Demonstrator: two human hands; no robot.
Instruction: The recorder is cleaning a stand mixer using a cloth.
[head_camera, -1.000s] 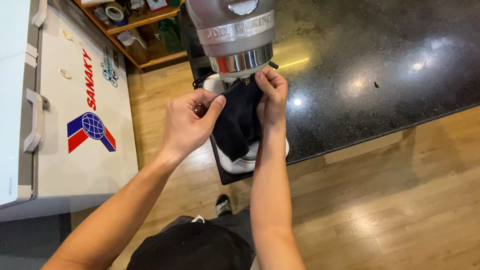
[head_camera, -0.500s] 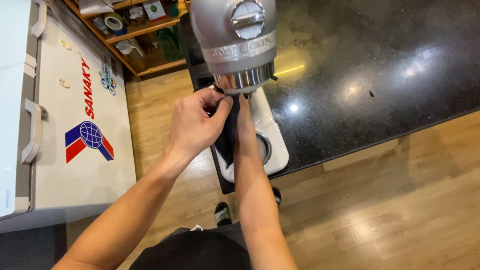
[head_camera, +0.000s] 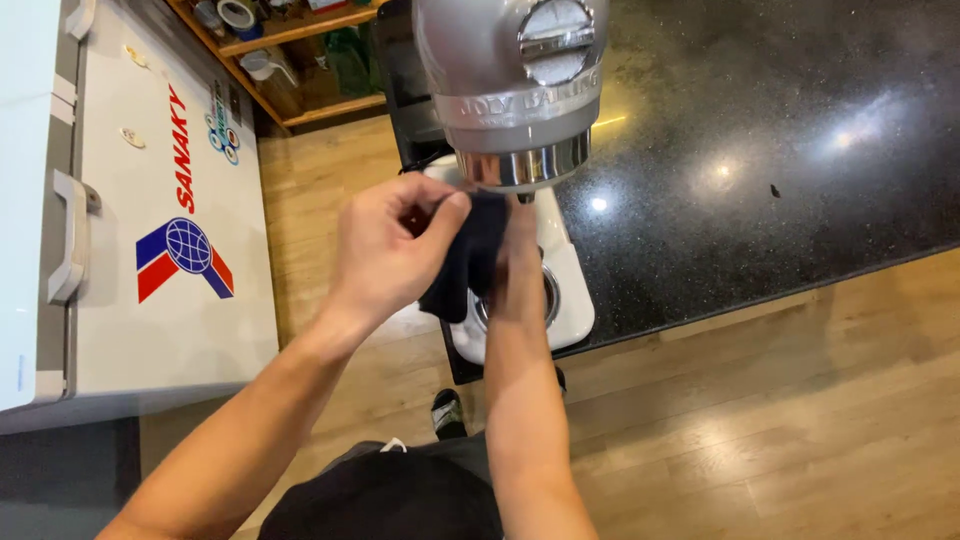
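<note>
Black cloth pinched by left hand, right hand seemingly under mixer head

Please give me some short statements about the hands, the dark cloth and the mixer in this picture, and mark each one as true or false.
1. The left hand pinches a dark cloth just below the head of the silver stand mixer. True.
2. The mixer stands on a wooden table. False: its white base rests on a black speckled counter; the wood is the floor.
3. The right hand reaches up under the mixer head, beside the cloth. True.
4. A mixing bowl sits on the base. False: no bowl is there; only a round metal plate shows.
5. A white chest freezer stands at the left. True.
6. The cloth is white. False: it is dark, almost black.
</note>
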